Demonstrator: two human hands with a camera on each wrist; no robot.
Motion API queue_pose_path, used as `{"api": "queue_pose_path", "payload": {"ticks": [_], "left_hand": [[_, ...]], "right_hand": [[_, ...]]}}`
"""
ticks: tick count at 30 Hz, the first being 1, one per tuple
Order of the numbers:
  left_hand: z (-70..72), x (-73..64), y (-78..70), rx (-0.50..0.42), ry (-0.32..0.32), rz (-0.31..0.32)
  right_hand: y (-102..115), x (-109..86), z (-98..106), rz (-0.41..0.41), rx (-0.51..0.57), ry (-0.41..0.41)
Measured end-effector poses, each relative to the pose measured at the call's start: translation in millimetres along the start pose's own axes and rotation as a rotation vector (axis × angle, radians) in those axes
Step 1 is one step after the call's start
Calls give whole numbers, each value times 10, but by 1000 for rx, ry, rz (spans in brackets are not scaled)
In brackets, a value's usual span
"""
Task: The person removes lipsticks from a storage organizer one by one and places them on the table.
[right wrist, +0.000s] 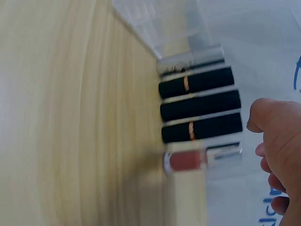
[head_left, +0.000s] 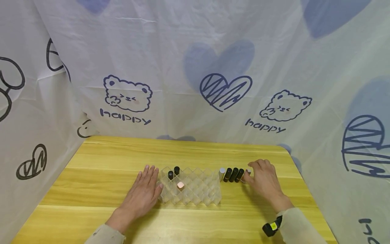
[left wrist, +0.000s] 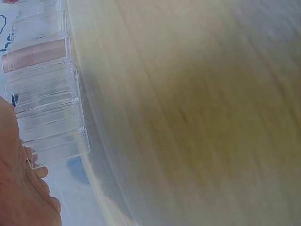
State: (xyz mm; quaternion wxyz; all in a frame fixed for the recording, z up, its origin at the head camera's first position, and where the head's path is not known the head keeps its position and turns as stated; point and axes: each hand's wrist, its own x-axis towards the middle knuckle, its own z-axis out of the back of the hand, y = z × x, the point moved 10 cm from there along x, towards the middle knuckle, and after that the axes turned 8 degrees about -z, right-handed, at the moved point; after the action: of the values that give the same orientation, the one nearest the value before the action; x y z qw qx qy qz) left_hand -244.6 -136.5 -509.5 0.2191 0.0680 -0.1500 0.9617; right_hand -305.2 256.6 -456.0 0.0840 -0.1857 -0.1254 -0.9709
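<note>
A clear lipstick organizer [head_left: 199,190] with diamond compartments stands on the wooden surface [head_left: 234,220]. Toward its ten o'clock are two black tubes [head_left: 170,175]; a pink lipstick [head_left: 180,185] sits nine o'clock of its centre. The left hand [head_left: 141,193] lies at the organizer's nine o'clock, fingers straight, thumb against its end. At three o'clock runs a row: silver tube [head_left: 221,174], three black lipsticks [right wrist: 200,105], reddish lip gloss [right wrist: 188,160]. The right hand [head_left: 264,179], loosely bent, thumb apart, is at the gloss; contact is unclear.
</note>
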Motion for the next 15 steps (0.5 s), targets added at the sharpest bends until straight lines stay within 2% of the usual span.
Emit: {"api": "queue_pose_path", "payload": {"ticks": [4,8,15], "left_hand": [[0,-5,2,3,-1,1],[1,-4,8,4,-2,2],[2,12,13,10,2,-1]], "right_hand": [[179,5,87,22,29,-32],[449,-1,146,70,49,-68],[974,-52,123,175,91,-100]]}}
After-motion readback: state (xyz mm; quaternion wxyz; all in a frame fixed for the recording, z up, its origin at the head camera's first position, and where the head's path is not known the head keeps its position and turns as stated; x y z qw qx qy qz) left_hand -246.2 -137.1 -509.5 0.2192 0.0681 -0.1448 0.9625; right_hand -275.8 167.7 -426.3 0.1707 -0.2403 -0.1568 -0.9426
